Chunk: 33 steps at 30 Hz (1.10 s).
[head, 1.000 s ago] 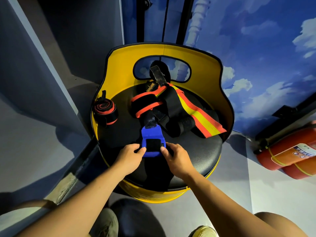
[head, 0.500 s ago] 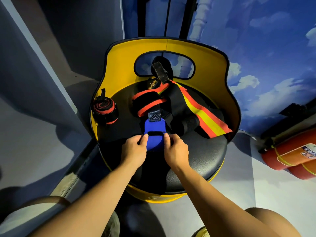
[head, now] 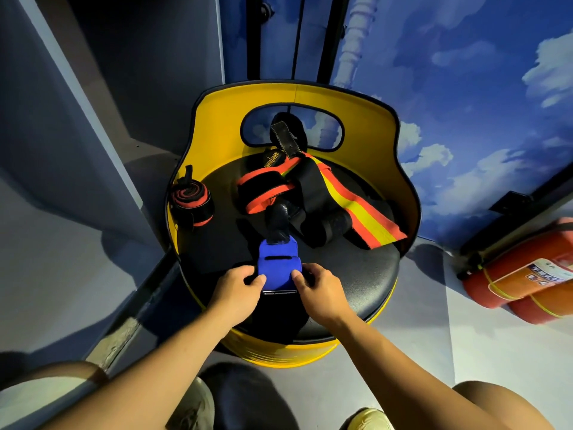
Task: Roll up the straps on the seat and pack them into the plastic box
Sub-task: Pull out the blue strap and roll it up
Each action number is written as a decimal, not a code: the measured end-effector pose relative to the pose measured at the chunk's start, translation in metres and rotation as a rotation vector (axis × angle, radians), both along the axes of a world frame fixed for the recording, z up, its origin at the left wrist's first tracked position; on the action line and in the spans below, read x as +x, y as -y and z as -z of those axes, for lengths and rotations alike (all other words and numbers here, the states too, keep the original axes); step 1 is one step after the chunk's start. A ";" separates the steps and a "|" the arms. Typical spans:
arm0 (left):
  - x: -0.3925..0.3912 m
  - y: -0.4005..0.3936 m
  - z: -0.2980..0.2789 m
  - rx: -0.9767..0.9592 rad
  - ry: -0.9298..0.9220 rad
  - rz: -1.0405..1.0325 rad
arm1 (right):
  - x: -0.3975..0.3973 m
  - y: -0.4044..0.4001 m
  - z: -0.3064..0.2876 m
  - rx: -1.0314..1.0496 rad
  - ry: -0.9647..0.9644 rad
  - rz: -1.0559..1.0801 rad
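On the round black seat (head: pixel 366 274) of a yellow drum chair lies a blue strap (head: pixel 279 265), partly rolled at its near end. My left hand (head: pixel 238 290) pinches the roll's left side and my right hand (head: pixel 319 290) pinches its right side. The strap's black far end (head: pixel 280 221) runs up into a loose heap of black straps with orange edges (head: pixel 263 190) and a red-and-yellow striped strap (head: pixel 366 215). A rolled black-and-orange strap (head: pixel 192 201) stands at the seat's left edge. No plastic box is in view.
The chair's yellow backrest (head: pixel 223 119) curves round the seat's far side. A dark wall panel (head: pixel 77 119) stands on the left. Red fire extinguishers (head: pixel 527 274) lie on the floor at the right. My knees and a shoe show at the bottom.
The blue strap's near end has been rolled up further between both hands, and the roll is now thicker. More of the strap's black far end has come clear of the heap.
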State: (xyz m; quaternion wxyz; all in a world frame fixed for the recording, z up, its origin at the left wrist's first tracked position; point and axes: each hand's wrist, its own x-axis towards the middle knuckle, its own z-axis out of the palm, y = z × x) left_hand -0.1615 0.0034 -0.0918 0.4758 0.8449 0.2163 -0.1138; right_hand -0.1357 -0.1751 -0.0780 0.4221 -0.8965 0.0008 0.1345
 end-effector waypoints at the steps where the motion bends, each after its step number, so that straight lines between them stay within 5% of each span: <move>1: 0.004 0.000 -0.001 -0.009 -0.003 -0.011 | 0.003 -0.001 0.001 -0.014 0.009 -0.001; 8: 0.031 -0.001 -0.015 -0.081 -0.112 -0.113 | 0.031 -0.016 0.000 -0.053 -0.056 0.150; 11: 0.041 0.002 -0.017 -0.307 -0.155 -0.243 | 0.042 -0.023 0.001 -0.043 -0.117 0.230; 17: 0.051 -0.001 -0.020 -0.729 -0.148 -0.446 | 0.058 -0.028 -0.005 0.326 -0.249 0.397; 23: 0.045 -0.008 -0.036 -0.878 -0.154 -0.373 | 0.055 -0.014 -0.015 0.633 -0.410 0.359; 33: 0.040 -0.002 -0.089 -0.909 0.026 -0.015 | 0.042 0.026 -0.069 0.897 -0.306 0.111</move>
